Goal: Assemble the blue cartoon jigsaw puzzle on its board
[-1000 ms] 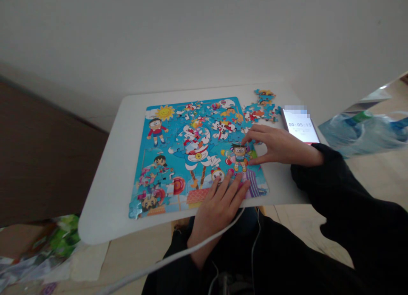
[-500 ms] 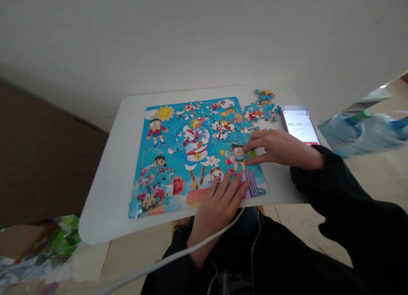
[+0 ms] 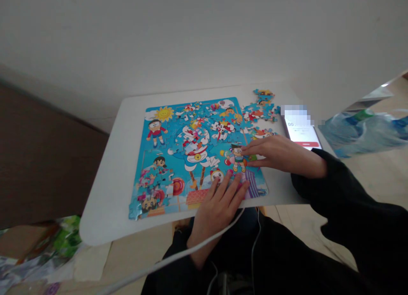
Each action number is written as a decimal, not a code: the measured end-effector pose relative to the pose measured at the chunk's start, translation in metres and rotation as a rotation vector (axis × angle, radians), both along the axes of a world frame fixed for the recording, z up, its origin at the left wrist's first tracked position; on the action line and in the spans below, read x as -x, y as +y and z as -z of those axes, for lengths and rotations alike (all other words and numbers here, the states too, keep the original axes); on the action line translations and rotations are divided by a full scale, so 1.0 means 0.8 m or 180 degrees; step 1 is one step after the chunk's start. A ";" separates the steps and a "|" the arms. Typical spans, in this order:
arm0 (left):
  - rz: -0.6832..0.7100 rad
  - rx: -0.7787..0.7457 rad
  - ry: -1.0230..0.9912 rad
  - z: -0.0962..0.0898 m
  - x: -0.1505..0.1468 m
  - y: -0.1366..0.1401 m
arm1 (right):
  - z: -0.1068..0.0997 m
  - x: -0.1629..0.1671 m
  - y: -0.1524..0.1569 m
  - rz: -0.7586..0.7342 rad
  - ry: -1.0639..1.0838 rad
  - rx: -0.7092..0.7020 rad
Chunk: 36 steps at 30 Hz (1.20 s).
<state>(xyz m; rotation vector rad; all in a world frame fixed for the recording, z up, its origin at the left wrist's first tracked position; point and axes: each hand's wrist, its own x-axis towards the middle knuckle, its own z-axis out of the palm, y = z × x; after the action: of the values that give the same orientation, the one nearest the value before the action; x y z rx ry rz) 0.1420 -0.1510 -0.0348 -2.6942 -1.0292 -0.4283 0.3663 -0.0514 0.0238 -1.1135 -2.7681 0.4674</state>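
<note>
A blue cartoon jigsaw puzzle point(image 3: 159, 137) lies on the white table, with loose pieces resting on top of its middle and left parts. My left hand point(image 3: 219, 199) is spread flat on its lower edge, fingers apart and holding nothing. At the puzzle's right side, my right hand point(image 3: 270, 154) is bent over the figure in yellow shoes. Its fingertips and thumb touch the surface there, and a green patch shows in the gap between them. No piece is visible in that hand. More loose puzzle pieces point(image 3: 259, 112) lie beyond it, some partly hidden by the knuckles.
A phone point(image 3: 301, 129) with a lit screen lies right of the loose pieces. A white cable point(image 3: 178, 254) crosses in front of my left wrist. The wall rises behind the table point(image 3: 108, 180). Plastic bags point(image 3: 366, 131) are at the right, and a brown panel point(image 3: 41, 159) stands left.
My right hand has shifted slightly downward, and more of the loose pieces behind its knuckles show. My left hand stays in place.
</note>
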 end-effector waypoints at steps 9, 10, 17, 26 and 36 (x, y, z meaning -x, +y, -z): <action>0.0005 -0.0141 -0.0107 0.003 0.001 0.000 | -0.013 -0.003 0.010 0.0020 0.0146 0.0293; 0.0003 -0.0143 -0.0120 0.003 0.001 0.000 | -0.015 -0.006 0.012 0.0124 0.0259 0.0313; 0.0005 -0.0034 -0.0089 0.001 0.002 -0.001 | -0.021 -0.052 0.033 0.1988 0.0009 -0.0909; 0.0010 -0.0072 -0.0108 0.003 0.002 -0.001 | 0.012 -0.085 0.053 0.2073 -0.0806 -0.0833; -0.0003 -0.0131 -0.0121 0.003 0.000 0.000 | 0.021 -0.088 0.060 0.1663 -0.0931 -0.1084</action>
<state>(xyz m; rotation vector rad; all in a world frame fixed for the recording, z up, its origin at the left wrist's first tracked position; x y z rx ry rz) 0.1417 -0.1514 -0.0372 -2.6590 -1.0203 -0.4967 0.4365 -0.0033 0.0071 -1.8308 -2.4754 -0.2334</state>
